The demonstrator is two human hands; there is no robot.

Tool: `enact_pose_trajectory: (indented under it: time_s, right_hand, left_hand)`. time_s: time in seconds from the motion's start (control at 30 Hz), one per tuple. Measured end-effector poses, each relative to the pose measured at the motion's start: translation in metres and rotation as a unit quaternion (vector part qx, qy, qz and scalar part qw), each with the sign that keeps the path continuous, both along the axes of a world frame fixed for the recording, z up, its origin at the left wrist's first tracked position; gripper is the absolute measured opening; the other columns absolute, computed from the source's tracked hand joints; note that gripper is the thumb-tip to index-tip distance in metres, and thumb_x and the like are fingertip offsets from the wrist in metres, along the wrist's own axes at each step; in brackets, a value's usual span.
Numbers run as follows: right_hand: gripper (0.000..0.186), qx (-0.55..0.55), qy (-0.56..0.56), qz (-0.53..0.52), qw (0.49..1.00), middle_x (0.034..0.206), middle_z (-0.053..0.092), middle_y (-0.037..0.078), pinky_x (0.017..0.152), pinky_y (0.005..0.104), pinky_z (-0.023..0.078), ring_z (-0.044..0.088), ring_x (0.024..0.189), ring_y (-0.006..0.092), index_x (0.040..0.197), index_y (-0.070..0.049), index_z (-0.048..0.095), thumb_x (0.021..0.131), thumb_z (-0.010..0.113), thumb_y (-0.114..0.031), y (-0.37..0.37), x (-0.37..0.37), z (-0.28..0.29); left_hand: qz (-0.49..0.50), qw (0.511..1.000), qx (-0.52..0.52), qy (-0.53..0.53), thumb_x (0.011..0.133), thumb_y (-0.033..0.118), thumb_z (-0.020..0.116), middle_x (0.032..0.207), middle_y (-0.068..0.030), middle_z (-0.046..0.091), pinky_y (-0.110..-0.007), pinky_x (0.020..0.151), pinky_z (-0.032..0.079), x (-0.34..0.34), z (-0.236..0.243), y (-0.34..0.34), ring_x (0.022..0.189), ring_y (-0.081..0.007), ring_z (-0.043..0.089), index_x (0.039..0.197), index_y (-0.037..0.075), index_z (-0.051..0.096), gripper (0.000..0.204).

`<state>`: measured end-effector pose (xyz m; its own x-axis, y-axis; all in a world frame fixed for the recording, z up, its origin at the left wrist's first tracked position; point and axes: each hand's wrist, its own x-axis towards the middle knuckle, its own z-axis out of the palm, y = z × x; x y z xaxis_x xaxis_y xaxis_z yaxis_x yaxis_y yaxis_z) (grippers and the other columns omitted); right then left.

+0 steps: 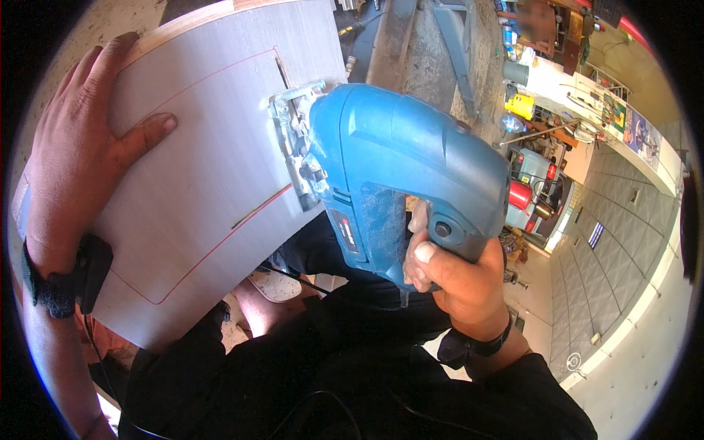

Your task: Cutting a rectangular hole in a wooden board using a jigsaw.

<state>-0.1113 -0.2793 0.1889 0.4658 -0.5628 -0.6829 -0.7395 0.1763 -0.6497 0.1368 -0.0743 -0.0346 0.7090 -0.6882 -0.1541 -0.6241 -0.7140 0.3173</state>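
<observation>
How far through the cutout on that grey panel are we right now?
Done: two sawn slits show along the red outline, one near the top corner and one on the lower line. In hand: the right hand grips the blue jigsaw, its metal shoe on the grey panel, which the left hand presses flat. Left: most of the outline looks uncut.

The jigsaw (400, 161) is blue with a silver-grey metal shoe. The board (198, 169) is pale grey with a thin red outline. At far right, a red cylinder (519, 195) and a yellow container (521, 105).
</observation>
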Motion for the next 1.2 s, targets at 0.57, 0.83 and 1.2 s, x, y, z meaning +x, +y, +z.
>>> enact_pose_trajectory:
  time_s: [0.57, 0.83, 1.2]
  right_hand:
    - [0.02, 0.003, 0.0, 0.005, 1.0, 0.084, 0.064, 0.003, 0.06, 0.0276, 0.049, 0.061, 0.066, 0.0107, 0.111, -0.004, 0.062, 0.093, 0.07, -0.003, -0.001, 0.0, -0.001]
    - [0.02, -0.001, 0.009, 0.009, 1.0, 0.084, 0.064, 0.002, 0.06, 0.0277, 0.048, 0.061, 0.065, 0.011, 0.111, -0.004, 0.062, 0.092, 0.069, -0.001, -0.002, 0.0, -0.001]
    - [0.021, -0.002, -0.001, 0.014, 1.0, 0.084, 0.064, 0.003, 0.06, 0.028, 0.048, 0.061, 0.066, 0.0114, 0.111, -0.005, 0.062, 0.092, 0.069, -0.001, -0.004, 0.0, -0.002]
  left_hand:
    - [0.013, 1.0, -0.018, 0.014, 0.08, 0.042, 0.086, 0.149, -0.0143, 0.059, -0.047, 0.113, 0.05, -0.003, -0.007, 0.001, 0.134, -0.0336, 0.06, 0.157, 0.018, 0.046, 0.09]
    - [0.003, 1.0, -0.023, 0.001, 0.08, 0.041, 0.086, 0.149, -0.015, 0.059, -0.047, 0.114, 0.049, -0.001, -0.009, 0.0, 0.134, -0.0348, 0.06, 0.157, 0.018, 0.046, 0.09]
    - [0.014, 1.0, -0.003, 0.015, 0.081, 0.044, 0.086, 0.152, -0.015, 0.057, -0.048, 0.114, 0.049, -0.001, -0.012, 0.001, 0.136, -0.0349, 0.059, 0.158, 0.02, 0.045, 0.09]
